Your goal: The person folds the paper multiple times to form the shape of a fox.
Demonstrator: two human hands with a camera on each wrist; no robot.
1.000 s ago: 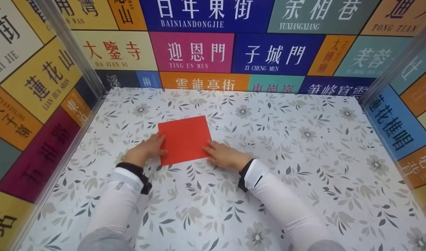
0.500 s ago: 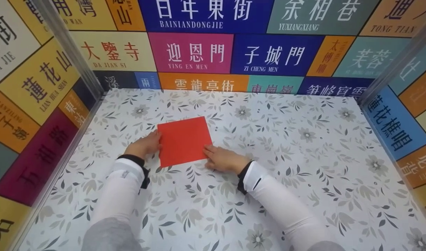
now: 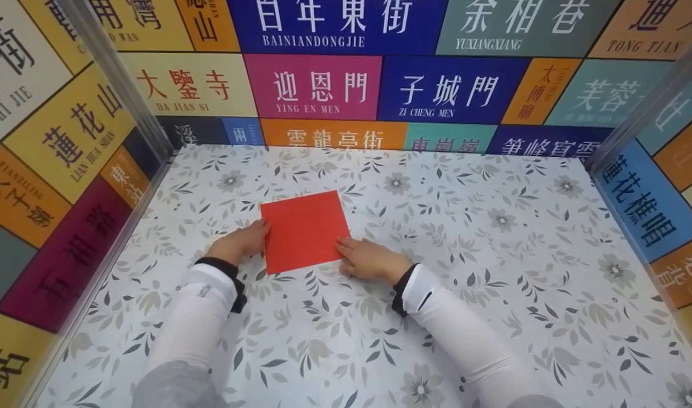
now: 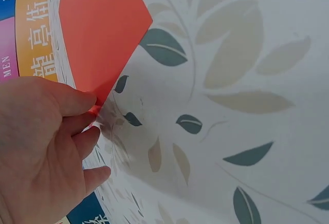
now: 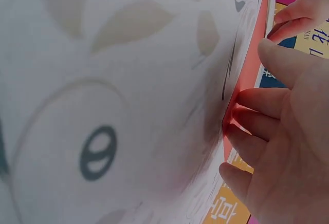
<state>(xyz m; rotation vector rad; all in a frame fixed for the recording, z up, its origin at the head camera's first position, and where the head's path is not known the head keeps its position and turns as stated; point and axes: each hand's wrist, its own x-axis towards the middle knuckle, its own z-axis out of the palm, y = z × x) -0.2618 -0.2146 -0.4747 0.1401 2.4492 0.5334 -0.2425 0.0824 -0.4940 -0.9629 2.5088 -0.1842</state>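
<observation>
A square sheet of red paper [image 3: 306,232] lies slightly turned on the floral-patterned table. My left hand [image 3: 240,242] is at its left edge; in the left wrist view the thumb lies over the paper [image 4: 105,34] and the index finger shows under it, pinching the edge. The other fingers [image 4: 87,142] curl loosely below. At the lower right corner, my right hand [image 3: 374,259] touches the paper with extended fingertips. From the right wrist view, its fingers [image 5: 257,131] lie along the edge of the paper [image 5: 249,75], with the thumb apart from it.
The white table [image 3: 493,317] has grey and beige leaf and flower prints. Behind it stands a wall [image 3: 323,85] of coloured street-sign panels, and similar panels [image 3: 68,209] rise on the left and right sides.
Fingers of the left hand spread on the paper's left part have drawn back to its edge. The right hand has slid slightly down. The paper lies in nearly the same place.
</observation>
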